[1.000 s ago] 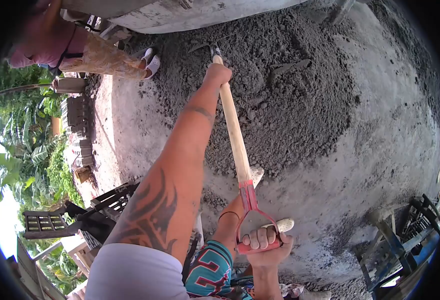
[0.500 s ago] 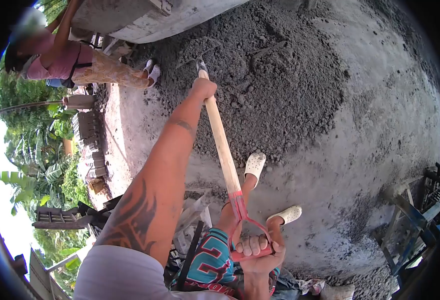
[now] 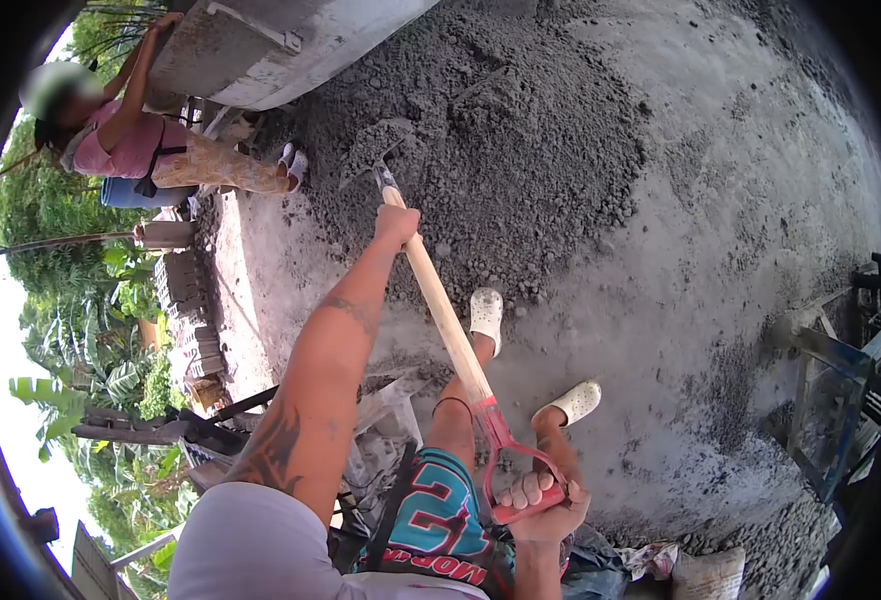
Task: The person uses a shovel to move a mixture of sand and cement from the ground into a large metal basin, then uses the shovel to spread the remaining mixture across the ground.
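Our left hand (image 3: 397, 226) is clamped on the shovel (image 3: 446, 325) near its blade (image 3: 379, 170), forward-left at the gray heap (image 3: 540, 150), while our right hand (image 3: 540, 508) grips the red handle (image 3: 493, 425) nearer us, the shaft (image 3: 430, 285) slanting between.

- Blown-out white sky (image 3: 2, 330) glaring at left.
- Soft shade over the dark-grey gravelly heap (image 3: 550, 140).
- Sunlit strip on pale-grey concrete ground (image 3: 243, 325).
- Fisheye curvature, black corners.

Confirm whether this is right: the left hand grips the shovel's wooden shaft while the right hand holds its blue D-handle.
Wrong on colour: the D-handle is red, not blue, as the head view shows. The left hand does grip the wooden shaft, and the right hand holds the D-handle.
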Motion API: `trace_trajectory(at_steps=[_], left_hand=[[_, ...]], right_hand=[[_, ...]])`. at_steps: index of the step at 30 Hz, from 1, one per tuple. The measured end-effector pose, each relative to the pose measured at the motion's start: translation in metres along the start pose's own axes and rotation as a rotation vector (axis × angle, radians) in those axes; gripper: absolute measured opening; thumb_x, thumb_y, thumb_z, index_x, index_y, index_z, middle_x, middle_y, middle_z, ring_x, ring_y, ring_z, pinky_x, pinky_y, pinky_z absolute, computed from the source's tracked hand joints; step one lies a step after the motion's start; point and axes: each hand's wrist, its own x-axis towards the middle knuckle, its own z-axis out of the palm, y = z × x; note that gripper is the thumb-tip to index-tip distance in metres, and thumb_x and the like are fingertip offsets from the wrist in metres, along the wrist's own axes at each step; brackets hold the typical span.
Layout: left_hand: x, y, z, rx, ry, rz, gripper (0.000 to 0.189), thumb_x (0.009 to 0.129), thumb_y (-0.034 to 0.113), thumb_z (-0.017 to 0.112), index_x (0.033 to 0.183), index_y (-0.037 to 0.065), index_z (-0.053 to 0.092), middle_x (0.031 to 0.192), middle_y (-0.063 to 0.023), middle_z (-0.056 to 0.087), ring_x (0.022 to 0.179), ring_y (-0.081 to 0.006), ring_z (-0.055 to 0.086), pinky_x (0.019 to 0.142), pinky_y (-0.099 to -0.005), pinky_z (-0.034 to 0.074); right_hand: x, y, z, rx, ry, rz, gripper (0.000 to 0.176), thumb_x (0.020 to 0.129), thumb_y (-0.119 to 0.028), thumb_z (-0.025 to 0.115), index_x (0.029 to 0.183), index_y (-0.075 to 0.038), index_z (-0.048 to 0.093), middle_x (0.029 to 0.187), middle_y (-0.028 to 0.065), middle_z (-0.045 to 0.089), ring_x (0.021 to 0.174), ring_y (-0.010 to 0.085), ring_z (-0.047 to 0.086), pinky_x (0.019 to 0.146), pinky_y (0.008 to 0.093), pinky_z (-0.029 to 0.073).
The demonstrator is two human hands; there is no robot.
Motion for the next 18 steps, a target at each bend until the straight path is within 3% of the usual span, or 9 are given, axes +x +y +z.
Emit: trace_trajectory(at_steps=[3,5,7,9,11,13,16,17,18], left_hand=[[-0.061,-0.007,0.021,-0.042,0.078,0.143,0.051,0.082,0.015,0.062,0.12,-0.011,0.039,0.107,-0.0326,0.063,0.076,-0.0394,0.071,0.065,-0.044,0.059],[-0.087,-0.021,0.036,0.187,0.099,0.226,0.058,0.081,0.019,0.064,0.123,-0.012,0.038,0.11,-0.0359,0.061,0.09,-0.0449,0.068,0.081,-0.0456,0.056],[-0.159,0.003,0.037,0.27,0.12,0.381,0.062,0.079,0.019,0.067,0.124,-0.012,0.036,0.103,-0.0326,0.063,0.084,-0.0417,0.069,0.079,-0.044,0.056],[-0.188,0.014,0.051,0.145,0.135,0.442,0.067,0.078,0.021,0.067,0.127,-0.012,0.034,0.101,-0.0338,0.064,0.094,-0.0461,0.066,0.086,-0.0463,0.052],[-0.203,0.044,0.051,0.18,-0.019,0.333,0.073,0.078,0.021,0.067,0.132,-0.013,0.03,0.1,-0.0347,0.063,0.092,-0.0461,0.066,0.085,-0.0465,0.053],[-0.204,0.053,0.055,0.12,-0.051,0.311,0.064,0.081,0.018,0.064,0.128,-0.009,0.03,0.097,-0.0339,0.065,0.091,-0.0482,0.066,0.083,-0.0489,0.053],[-0.225,0.063,0.051,-0.141,-0.133,0.404,0.053,0.085,0.018,0.065,0.119,-0.008,0.034,0.084,-0.023,0.063,0.073,-0.0355,0.068,0.068,-0.0424,0.055],[-0.235,0.073,0.043,-0.19,-0.213,0.368,0.052,0.087,0.017,0.065,0.119,-0.009,0.035,0.086,-0.0199,0.063,0.069,-0.0299,0.067,0.063,-0.0382,0.055],[-0.24,0.079,0.037,-0.395,-0.41,0.199,0.055,0.088,0.02,0.067,0.125,-0.007,0.035,0.091,-0.0136,0.061,0.068,-0.0194,0.064,0.068,-0.034,0.055]], right_hand=[[-0.023,-0.021,-0.05,0.023,0.159,-0.022,0.042,0.086,-0.049,0.042,0.078,-0.011,0.057,0.062,0.0023,0.05,0.055,0.0218,0.048,0.062,0.0422,0.044],[-0.043,-0.045,-0.084,-0.01,0.337,0.005,0.041,0.086,-0.048,0.04,0.076,-0.011,0.056,0.057,0.0012,0.047,0.048,0.0206,0.046,0.05,0.0391,0.043],[-0.063,-0.067,-0.109,0.082,0.471,0.103,0.04,0.086,-0.047,0.04,0.074,-0.012,0.054,0.056,0.0011,0.047,0.046,0.02,0.046,0.047,0.0383,0.043],[-0.067,-0.074,-0.115,0.168,0.62,0.204,0.038,0.086,-0.045,0.04,0.073,-0.012,0.053,0.054,0.0011,0.046,0.044,0.0194,0.046,0.044,0.0374,0.043],[-0.069,-0.074,-0.111,0.299,0.695,0.388,0.03,0.086,-0.036,0.042,0.066,-0.013,0.047,0.051,0.0008,0.041,0.043,0.0171,0.044,0.043,0.0366,0.043],[-0.08,-0.075,-0.105,0.102,0.686,0.247,0.037,0.085,-0.042,0.043,0.064,-0.013,0.051,0.051,0.0013,0.043,0.042,0.0192,0.044,0.043,0.0388,0.044],[-0.107,-0.089,-0.071,-0.083,0.759,-0.068,0.046,0.086,-0.051,0.037,0.059,-0.017,0.049,0.048,-0.0009,0.04,0.04,0.0203,0.042,0.043,0.0403,0.046],[-0.16,-0.114,-0.129,-0.246,0.63,-0.053,0.059,0.085,-0.055,0.046,0.101,-0.002,0.066,0.086,0.0118,0.067,0.072,0.029,0.063,0.064,0.0447,0.057],[-0.174,-0.144,-0.116,-0.194,0.493,0.017,0.05,0.083,-0.052,0.052,0.097,-0.007,0.068,0.087,0.0091,0.067,0.074,0.0264,0.063,0.066,0.0448,0.057]])
